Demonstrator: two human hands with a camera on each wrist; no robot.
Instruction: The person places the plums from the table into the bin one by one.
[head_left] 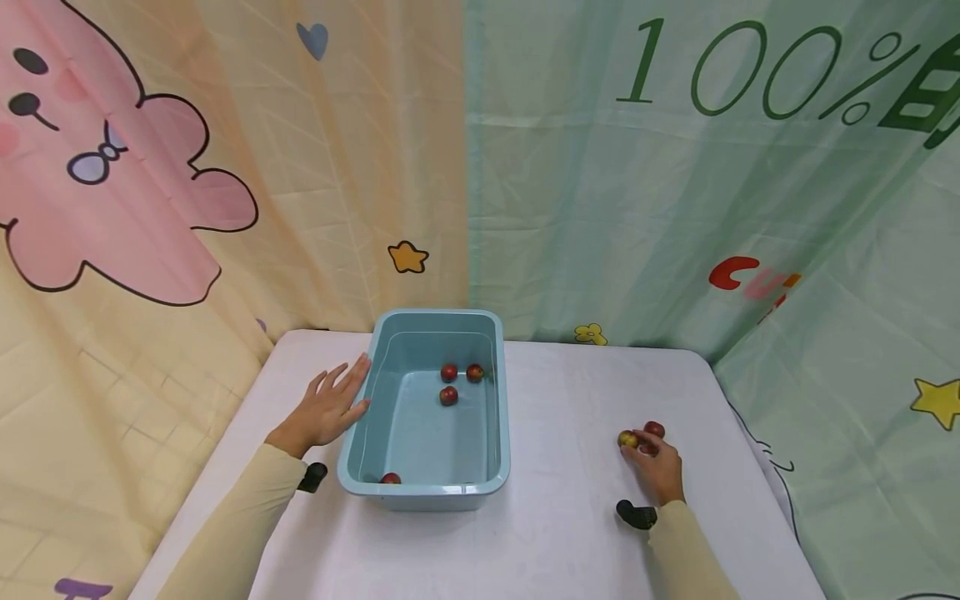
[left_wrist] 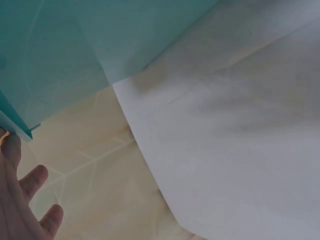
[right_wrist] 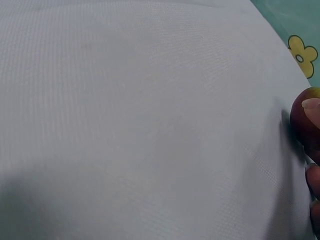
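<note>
A light-blue plastic bin (head_left: 420, 492) stands on the white table, with several small round red fruits, including one fruit (head_left: 448, 396) near its middle, inside. My left hand (head_left: 322, 412) rests against the bin's left rim, fingers straight and spread. To the right of the bin, my right hand (head_left: 660, 469) pinches a yellow-and-red fruit (head_left: 627, 439) between thumb and fingers, low over the tabletop. Another red fruit (head_left: 654, 429) lies just behind the fingers, and one more is partly hidden under them. In the right wrist view, a digit presses on a dark red fruit (right_wrist: 301, 122) at the edge.
The white-covered table (head_left: 562, 533) extends to both sides of the bin. Printed curtains (head_left: 555, 208) hang close behind and beside it. A dark cable (head_left: 787, 492) runs along the right table edge.
</note>
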